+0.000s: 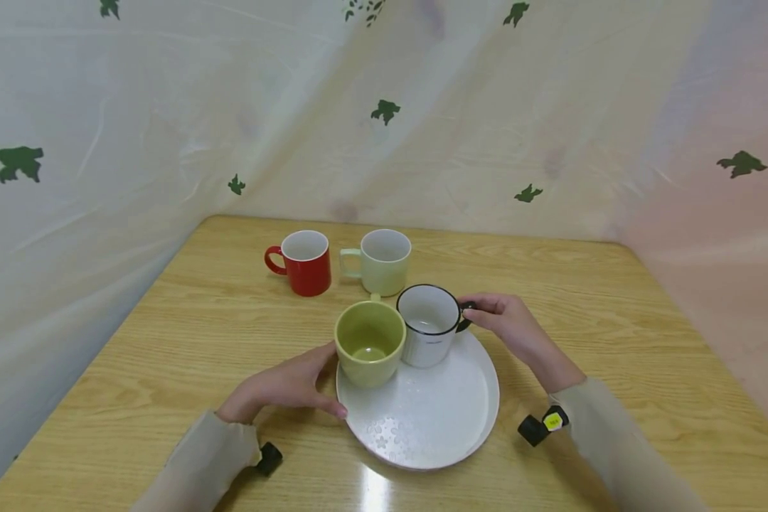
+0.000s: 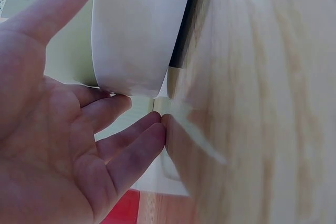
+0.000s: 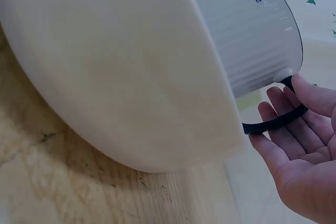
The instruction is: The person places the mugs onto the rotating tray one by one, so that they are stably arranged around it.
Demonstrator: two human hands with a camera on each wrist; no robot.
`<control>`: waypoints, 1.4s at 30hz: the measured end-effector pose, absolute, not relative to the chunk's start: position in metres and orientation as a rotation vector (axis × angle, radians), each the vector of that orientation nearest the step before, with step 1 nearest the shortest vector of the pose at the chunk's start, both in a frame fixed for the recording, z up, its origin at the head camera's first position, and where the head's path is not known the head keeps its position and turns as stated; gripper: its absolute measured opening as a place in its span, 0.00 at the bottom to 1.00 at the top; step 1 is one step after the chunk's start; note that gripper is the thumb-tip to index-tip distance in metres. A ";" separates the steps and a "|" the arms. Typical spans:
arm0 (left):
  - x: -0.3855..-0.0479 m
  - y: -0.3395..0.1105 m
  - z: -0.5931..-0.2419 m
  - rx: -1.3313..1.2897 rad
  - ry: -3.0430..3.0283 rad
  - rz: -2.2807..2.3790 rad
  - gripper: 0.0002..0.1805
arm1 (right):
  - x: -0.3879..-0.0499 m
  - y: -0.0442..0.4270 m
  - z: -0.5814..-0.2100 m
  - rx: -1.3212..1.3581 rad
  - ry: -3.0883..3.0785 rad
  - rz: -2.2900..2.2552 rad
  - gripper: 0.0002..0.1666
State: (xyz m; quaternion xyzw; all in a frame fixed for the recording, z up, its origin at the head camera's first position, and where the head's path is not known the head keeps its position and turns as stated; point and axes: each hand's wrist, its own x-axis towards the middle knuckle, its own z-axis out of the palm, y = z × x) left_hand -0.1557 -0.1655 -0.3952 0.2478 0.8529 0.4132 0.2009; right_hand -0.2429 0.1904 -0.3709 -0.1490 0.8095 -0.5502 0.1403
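Observation:
My right hand [image 1: 510,323] pinches the black handle [image 3: 275,121] of a white enamel-style mug [image 1: 425,347] with a dark rim. That mug stands upright at the far side of a round white tray [image 1: 435,419]. Beside it on the tray, to the left, is an olive-green mug [image 1: 368,368], its handle pointing away. At the tray's left edge lies my left hand [image 1: 288,382], thumb and fingers spread about the rim. In the left wrist view its fingers [image 2: 136,156] look relaxed and lie close against the tray's side [image 2: 142,30].
Behind the tray, a red mug [image 1: 310,274] and a pale green mug [image 1: 385,274] stand on the wooden table [image 1: 230,320], handles to the left. A pale cloth [image 1: 294,128] with green leaf-like shapes hangs beyond the table's far edge.

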 end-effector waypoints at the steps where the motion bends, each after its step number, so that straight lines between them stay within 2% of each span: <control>1: -0.156 -0.165 -0.395 0.693 2.382 1.156 0.62 | -0.244 0.190 -0.371 -0.437 2.349 -1.583 0.23; 10: -0.156 -0.164 -0.396 0.697 2.373 1.182 0.60 | -0.246 0.189 -0.371 -0.420 2.353 -1.608 0.25; 21: -0.155 -0.166 -0.394 0.718 2.375 1.194 0.59 | -0.244 0.208 -0.380 -0.580 2.267 -1.466 0.32; 28: -0.155 -0.166 -0.394 0.722 2.377 1.199 0.59 | -0.238 0.220 -0.391 -0.839 1.954 -1.333 0.47; 36: -0.156 -0.166 -0.396 0.702 2.369 1.200 0.60 | -0.242 0.222 -0.398 -0.927 1.793 -1.326 0.69; 42: -0.156 -0.166 -0.397 0.723 2.366 1.203 0.59 | -0.246 0.226 -0.400 -0.928 1.724 -1.302 0.72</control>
